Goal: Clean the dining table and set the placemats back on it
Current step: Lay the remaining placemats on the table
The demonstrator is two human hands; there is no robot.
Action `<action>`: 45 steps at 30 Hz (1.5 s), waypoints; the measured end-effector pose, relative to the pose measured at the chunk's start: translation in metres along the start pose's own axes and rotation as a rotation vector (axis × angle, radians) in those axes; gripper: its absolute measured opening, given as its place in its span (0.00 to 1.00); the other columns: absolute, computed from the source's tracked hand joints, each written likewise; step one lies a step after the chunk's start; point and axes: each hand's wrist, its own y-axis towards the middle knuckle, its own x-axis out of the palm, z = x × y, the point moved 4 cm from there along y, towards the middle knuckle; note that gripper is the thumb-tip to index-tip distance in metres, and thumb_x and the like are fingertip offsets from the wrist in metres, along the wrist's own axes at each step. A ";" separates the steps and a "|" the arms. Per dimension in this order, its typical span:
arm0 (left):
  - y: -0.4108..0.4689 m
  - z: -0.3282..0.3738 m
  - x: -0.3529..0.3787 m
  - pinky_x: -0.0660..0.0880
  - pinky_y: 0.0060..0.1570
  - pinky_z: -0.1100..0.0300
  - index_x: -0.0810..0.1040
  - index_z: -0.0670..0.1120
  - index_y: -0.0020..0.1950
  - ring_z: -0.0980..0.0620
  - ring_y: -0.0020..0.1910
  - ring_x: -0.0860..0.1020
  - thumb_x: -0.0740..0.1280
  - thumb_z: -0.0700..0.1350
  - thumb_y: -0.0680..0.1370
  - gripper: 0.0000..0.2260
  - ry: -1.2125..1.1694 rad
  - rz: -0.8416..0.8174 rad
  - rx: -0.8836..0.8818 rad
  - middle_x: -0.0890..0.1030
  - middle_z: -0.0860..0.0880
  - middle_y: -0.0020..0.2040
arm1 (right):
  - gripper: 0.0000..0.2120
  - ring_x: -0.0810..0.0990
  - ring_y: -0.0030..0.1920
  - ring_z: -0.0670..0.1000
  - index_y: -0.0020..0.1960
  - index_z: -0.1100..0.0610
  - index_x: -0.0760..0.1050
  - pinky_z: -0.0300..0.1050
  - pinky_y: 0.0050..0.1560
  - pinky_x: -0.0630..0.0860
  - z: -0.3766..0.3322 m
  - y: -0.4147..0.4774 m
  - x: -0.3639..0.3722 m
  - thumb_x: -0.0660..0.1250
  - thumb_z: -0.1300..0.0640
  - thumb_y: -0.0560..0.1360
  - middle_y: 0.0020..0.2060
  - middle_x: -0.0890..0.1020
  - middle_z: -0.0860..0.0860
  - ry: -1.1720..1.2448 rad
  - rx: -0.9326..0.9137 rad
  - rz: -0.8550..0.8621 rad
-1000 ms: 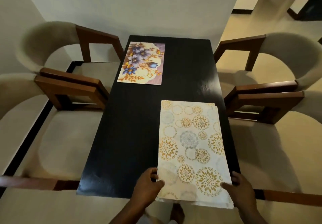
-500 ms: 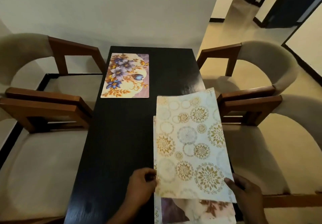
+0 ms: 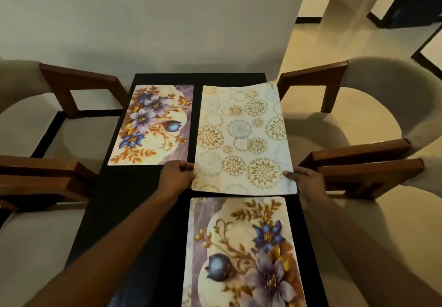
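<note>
Head view, sole camera. I record the medallion placemat (image 3: 241,137) on the far right quarter of the dark table (image 3: 143,211). It has a pale ground printed with gold and grey round rosettes and plain rings, and its long side runs away from me. Its far edge bows and its far right corner curls upward, off the tabletop; whether the near edge lies flat I cannot tell. It sits just beside the far floral placemat (image 3: 153,125), with a narrow strip of bare tabletop between them. It lies just beyond the near floral placemat (image 3: 244,254), likewise parted by a thin dark gap.

Left hand (image 3: 178,176): the arm is stretched forward across the table and the fingers are curled at the mat's near left corner, gripping its edge. Right hand (image 3: 305,180): the arm is extended along the table's right side and the thumb lies on top of the near right corner. The other fingers are under the mat and hidden, so the hold reads as a pinch.

Table load: three mats. Both floral ones lie flat, showing purple and blue flowers with gold leaves on cream; the near one runs out of the bottom of the frame. Upholstered chairs (image 3: 346,120) with wooden arms stand at the table's left and right sides
</note>
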 end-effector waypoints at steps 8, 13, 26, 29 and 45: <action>0.109 0.021 0.038 0.85 0.47 0.49 0.84 0.39 0.51 0.41 0.50 0.86 0.70 0.29 0.76 0.08 -0.006 0.081 -0.092 0.85 0.38 0.53 | 0.08 0.88 0.44 0.58 0.51 0.56 0.85 0.59 0.52 0.85 -0.029 0.136 0.040 0.78 0.65 0.73 0.48 0.88 0.58 -0.179 -0.038 -0.020; 0.129 0.020 0.050 0.85 0.49 0.52 0.84 0.40 0.53 0.43 0.53 0.85 0.72 0.32 0.77 0.07 0.036 0.113 -0.152 0.85 0.41 0.55 | 0.10 0.88 0.43 0.53 0.55 0.57 0.86 0.55 0.52 0.85 -0.039 0.158 0.036 0.78 0.59 0.74 0.47 0.88 0.54 -0.419 -0.182 -0.006; 0.124 0.012 0.051 0.86 0.48 0.51 0.84 0.38 0.52 0.42 0.52 0.87 0.73 0.32 0.77 0.06 0.032 0.150 -0.198 0.86 0.39 0.55 | 0.16 0.85 0.44 0.51 0.61 0.60 0.84 0.43 0.43 0.81 -0.032 0.151 0.028 0.78 0.61 0.74 0.52 0.87 0.54 -0.567 -0.297 0.029; 0.123 0.011 0.050 0.86 0.48 0.50 0.84 0.38 0.52 0.43 0.51 0.87 0.73 0.33 0.77 0.05 0.038 0.146 -0.201 0.86 0.39 0.55 | 0.17 0.86 0.46 0.53 0.62 0.60 0.83 0.50 0.50 0.85 -0.030 0.151 0.029 0.78 0.61 0.74 0.54 0.87 0.56 -0.558 -0.283 0.030; 0.081 -0.001 0.038 0.84 0.55 0.51 0.84 0.45 0.58 0.48 0.55 0.85 0.76 0.35 0.75 0.13 0.095 0.157 -0.034 0.85 0.47 0.55 | 0.18 0.85 0.55 0.54 0.66 0.62 0.81 0.41 0.52 0.79 -0.020 0.114 0.020 0.74 0.61 0.77 0.59 0.86 0.56 -0.699 -0.341 0.024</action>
